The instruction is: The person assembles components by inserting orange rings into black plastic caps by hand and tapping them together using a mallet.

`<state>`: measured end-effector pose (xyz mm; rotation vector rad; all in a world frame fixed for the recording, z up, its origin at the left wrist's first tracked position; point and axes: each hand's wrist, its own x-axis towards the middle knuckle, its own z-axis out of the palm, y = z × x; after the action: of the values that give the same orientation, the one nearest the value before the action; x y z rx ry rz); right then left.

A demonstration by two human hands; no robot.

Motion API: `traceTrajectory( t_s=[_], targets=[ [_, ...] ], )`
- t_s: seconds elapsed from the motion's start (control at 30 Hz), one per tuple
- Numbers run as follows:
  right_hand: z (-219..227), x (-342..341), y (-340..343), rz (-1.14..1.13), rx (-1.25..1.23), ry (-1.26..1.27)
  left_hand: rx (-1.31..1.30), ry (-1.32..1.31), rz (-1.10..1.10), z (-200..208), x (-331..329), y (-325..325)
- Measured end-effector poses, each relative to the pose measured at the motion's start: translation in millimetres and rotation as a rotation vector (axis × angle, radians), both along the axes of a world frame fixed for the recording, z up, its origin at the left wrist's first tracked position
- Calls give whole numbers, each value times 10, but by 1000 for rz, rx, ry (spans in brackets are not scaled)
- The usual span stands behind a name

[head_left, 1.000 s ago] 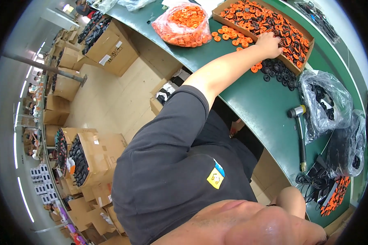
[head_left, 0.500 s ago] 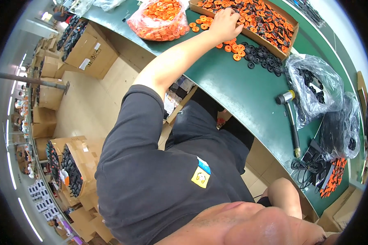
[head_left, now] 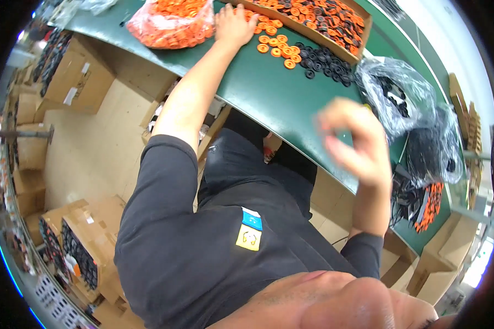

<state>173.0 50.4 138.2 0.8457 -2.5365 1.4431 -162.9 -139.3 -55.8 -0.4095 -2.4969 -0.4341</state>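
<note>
My left hand (head_left: pixel 235 26) lies with fingers stretched and apart at the far side of the green table, between a clear bag of orange discs (head_left: pixel 173 27) and the loose orange discs (head_left: pixel 276 51). No object shows in its grasp. My right hand (head_left: pixel 359 140), blurred by motion, is raised over the table's near edge. Its thumb and forefinger are bent but apart, with nothing visible between them. Beyond it lies a pile of black discs (head_left: pixel 327 63). The hammer is mostly hidden behind this hand.
A shallow cardboard box (head_left: pixel 362 44) of mixed orange and black discs stands at the back. To the right are clear plastic bags (head_left: pixel 403 93) with black parts, a cable, and orange pieces (head_left: pixel 431 205). Cartons (head_left: pixel 88 77) stand on the floor at left.
The left hand has moved from the box rim leftward to beside the orange bag. My right hand has risen from low by my body to over the table. The whole view has shifted.
</note>
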Motion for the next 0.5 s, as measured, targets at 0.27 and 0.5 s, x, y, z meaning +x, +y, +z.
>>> traceTrajectory(
  t_s=[0.27, 0.5],
  targets=[
    [-1524, -1284, 137, -671, 780, 433, -4, -126, -277, 30, 217, 166],
    [-1603, -1345, -3, -571, 737, 360, 150, -105, -504, 89, 822, 165]
  ],
)
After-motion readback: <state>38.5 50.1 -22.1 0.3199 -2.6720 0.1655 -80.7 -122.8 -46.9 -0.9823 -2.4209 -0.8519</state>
